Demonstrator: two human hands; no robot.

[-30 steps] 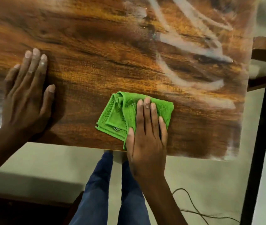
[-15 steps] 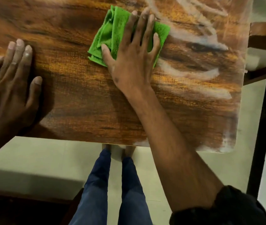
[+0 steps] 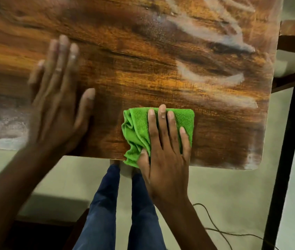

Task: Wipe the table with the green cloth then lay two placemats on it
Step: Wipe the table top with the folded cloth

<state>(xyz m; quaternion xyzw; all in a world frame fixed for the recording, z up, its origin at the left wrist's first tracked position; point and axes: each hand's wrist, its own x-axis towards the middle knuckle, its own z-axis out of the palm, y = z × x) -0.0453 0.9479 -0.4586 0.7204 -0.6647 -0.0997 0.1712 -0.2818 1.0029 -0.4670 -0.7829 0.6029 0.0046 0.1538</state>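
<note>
Fingers (image 3: pixel 161 120) press bunched green cloth (image 3: pixel 136 130); table (image 3: pixel 143 73) streaked.

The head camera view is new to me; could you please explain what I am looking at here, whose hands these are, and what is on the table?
There is no machine here. A person wears a wide-angle camera on the head, which looks forward and down, so you see that person's own two hands and, below the table edge, their legs in blue jeans.

The surface is a wooden table with pale, dusty-looking streaks toward its right side. The right hand lies with straight fingers on a folded green cloth near the table's front edge, pressing it down to wipe. The left hand is open above or on the wood beside it; it is blurred, so I cannot tell if it touches. No placemats are in view. A thin cable lies on the floor.
</note>
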